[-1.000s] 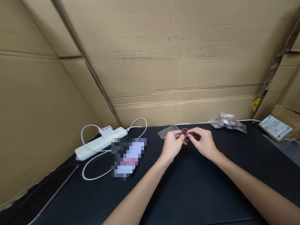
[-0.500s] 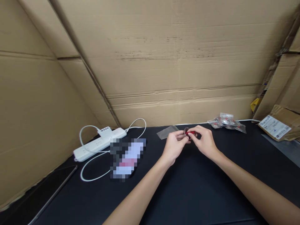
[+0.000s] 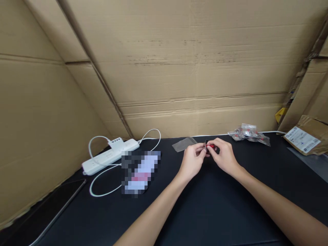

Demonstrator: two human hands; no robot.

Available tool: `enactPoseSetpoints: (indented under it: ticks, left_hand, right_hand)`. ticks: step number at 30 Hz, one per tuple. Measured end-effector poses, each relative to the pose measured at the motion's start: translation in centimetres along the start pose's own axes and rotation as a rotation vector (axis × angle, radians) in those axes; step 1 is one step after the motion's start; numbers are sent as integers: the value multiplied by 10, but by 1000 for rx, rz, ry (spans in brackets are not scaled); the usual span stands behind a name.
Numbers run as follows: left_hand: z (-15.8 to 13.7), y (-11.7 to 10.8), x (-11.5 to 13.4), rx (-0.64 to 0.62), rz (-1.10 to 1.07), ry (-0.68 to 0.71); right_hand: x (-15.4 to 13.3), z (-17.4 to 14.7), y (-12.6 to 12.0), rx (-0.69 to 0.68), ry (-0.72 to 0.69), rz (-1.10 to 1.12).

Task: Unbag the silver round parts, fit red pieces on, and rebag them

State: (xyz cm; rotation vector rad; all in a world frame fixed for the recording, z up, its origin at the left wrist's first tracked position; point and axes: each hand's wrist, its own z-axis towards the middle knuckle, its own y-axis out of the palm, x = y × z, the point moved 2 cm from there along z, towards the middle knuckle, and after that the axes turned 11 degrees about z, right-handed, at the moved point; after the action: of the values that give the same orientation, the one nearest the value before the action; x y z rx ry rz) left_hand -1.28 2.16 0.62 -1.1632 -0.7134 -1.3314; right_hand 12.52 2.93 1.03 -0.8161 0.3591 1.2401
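My left hand [image 3: 191,161] and my right hand [image 3: 223,156] meet over the black table [image 3: 210,208], fingertips pinched together on a small red and silver part [image 3: 209,146]. The part is mostly hidden by my fingers. Just behind my left hand lies a small clear plastic bag [image 3: 183,144], flat on the table. A pile of similar bagged red and silver parts [image 3: 248,133] sits at the back right, beyond my right hand.
A white power strip [image 3: 110,155] with looping white cable lies at the back left, a blurred-out object [image 3: 139,172] beside it. A dark flat tablet [image 3: 55,205] rests at the left edge. Cardboard walls [image 3: 184,68] enclose the table; a labelled cardboard parcel [image 3: 304,138] is at the right.
Both hands shifted slightly to the right while working the small part between the fingertips; the silver disc seen earlier is now turned edge-on and mostly covered.
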Motion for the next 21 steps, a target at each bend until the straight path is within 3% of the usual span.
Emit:
enactPoseSetpoints:
  ticks: [15, 21]
  left_hand:
    - [3, -17, -11, 165, 87, -95]
    - [6, -20, -5, 128, 40, -107]
  right_hand:
    - [-1, 1, 4, -10, 18, 198]
    - [10, 5, 3, -80, 193, 480]
